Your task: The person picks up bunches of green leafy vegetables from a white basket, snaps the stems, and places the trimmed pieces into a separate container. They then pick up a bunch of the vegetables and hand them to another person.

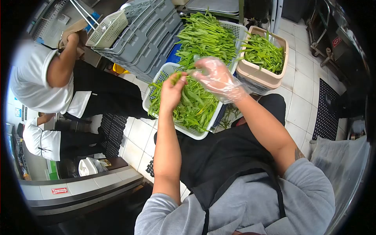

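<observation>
My bare left hand [173, 92] pinches a leafy green stalk [179, 74] between thumb and fingertips. Close beside it, my right hand [219, 78], in a clear plastic glove, has its fingers curled around the other end of the stalk; the glove partly hides the grip. Below both hands sits a white perforated basket [194, 135] filled with loose, leafy green pieces [192, 113]. Just beyond it, a second white basket [240, 33] bears a tall heap of long green stalks [205, 37], laid mostly side by side.
At the right, a beige bin [256, 80] holds more greens. Grey stacked crates [137, 43] rise at the left, with a small basket [107, 29] on top. Two people in white shirts [37, 78] stand along the left side. Black mats [327, 105] lie on the tiled floor.
</observation>
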`<state>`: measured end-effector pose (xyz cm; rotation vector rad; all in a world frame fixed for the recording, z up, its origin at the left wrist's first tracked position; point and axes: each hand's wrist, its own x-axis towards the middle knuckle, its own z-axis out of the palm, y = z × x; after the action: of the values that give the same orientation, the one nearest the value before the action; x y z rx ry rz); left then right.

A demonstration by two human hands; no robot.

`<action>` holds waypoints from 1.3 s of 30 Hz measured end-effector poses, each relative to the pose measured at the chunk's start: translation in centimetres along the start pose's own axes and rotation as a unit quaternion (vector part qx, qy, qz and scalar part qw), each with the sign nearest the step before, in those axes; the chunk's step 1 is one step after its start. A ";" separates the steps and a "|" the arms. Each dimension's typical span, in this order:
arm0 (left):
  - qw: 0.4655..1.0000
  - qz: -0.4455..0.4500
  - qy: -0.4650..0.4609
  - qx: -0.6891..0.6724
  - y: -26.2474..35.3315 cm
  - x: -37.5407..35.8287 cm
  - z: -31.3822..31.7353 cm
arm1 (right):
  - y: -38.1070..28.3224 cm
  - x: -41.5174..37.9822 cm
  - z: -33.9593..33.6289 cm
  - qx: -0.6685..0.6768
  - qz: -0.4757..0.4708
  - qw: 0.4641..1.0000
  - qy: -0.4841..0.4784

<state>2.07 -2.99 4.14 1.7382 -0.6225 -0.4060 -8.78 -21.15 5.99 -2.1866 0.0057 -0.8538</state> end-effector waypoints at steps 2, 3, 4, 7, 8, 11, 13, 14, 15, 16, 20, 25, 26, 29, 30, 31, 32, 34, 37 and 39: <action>0.992 -0.006 0.063 -0.106 0.6 -0.5 -1.5 | 1.2 -1.1 0.5 0.010 0.046 0.998 0.052; 0.988 0.002 0.087 -0.128 1.1 -0.8 -2.4 | 2.7 -2.1 1.5 0.000 0.058 0.998 0.011; 0.980 0.020 0.083 -0.180 0.6 -0.8 -3.3 | 4.1 -3.1 2.6 -0.011 0.071 0.997 -0.030; 0.967 0.040 0.084 -0.236 0.2 -0.9 -4.4 | 4.5 -5.5 4.7 -0.115 0.117 0.955 -0.248; 0.967 0.042 0.085 -0.236 -0.2 -0.9 -4.6 | 4.2 -6.4 5.9 -0.096 0.128 0.955 -0.249; 0.970 0.034 0.095 -0.223 -0.3 -1.3 -4.5 | 3.2 -7.5 7.9 0.017 0.217 0.946 -0.242; 0.969 0.031 0.097 -0.224 -0.6 -1.4 -4.5 | 2.8 -7.9 9.0 0.052 0.237 0.939 -0.245; 0.969 0.035 0.096 -0.223 -0.9 -1.4 -4.5 | 2.7 -8.2 9.6 0.041 0.219 0.942 -0.252; 0.967 0.041 0.100 -0.230 -0.8 -1.4 -4.5 | 2.9 -8.5 10.1 0.029 0.200 0.944 -0.259; 0.965 0.044 0.103 -0.239 -0.8 -1.4 -4.6 | 3.1 -9.1 10.0 0.024 0.157 0.959 -0.234; 0.955 0.122 0.216 -0.159 1.9 -2.3 -6.3 | 4.7 -9.4 10.0 -0.024 0.164 0.955 -0.246; 0.963 0.156 0.199 0.096 7.1 -4.6 -7.6 | 5.5 -8.9 7.6 -0.098 0.042 0.974 -0.199; 0.965 0.079 0.163 0.190 7.8 -5.1 -6.2 | 5.1 -8.6 6.9 -0.087 0.016 0.981 -0.172; 0.914 0.168 -0.035 0.368 3.2 -4.7 -2.1 | 3.6 -7.3 5.7 -0.115 -0.004 0.972 -0.207; 0.902 0.142 -0.072 0.402 2.3 -4.8 -0.8 | 3.5 -7.1 5.6 -0.136 -0.003 0.962 -0.237; 0.889 0.091 -0.103 0.437 1.4 -4.7 0.0 | 3.7 -7.0 5.5 -0.129 -0.012 0.964 -0.232; 0.890 0.088 -0.106 0.435 0.5 -4.6 0.3 | 3.9 -7.1 5.4 -0.122 -0.018 0.966 -0.228; 0.892 0.081 -0.117 0.429 -0.1 -4.6 0.8 | 4.2 -7.5 4.8 -0.092 -0.027 0.972 -0.217; 0.892 0.079 -0.120 0.428 -0.2 -4.7 1.0 | 3.7 -7.3 3.7 -0.024 -0.022 0.977 -0.209; 0.889 0.098 -0.102 0.435 -0.1 -4.8 1.1 | 2.9 -6.8 3.0 0.019 0.006 0.975 -0.221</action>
<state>-2.36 -0.91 3.51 2.4604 -1.2563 -0.1621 -11.56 -19.43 -1.26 -2.2923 -0.2128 -0.3425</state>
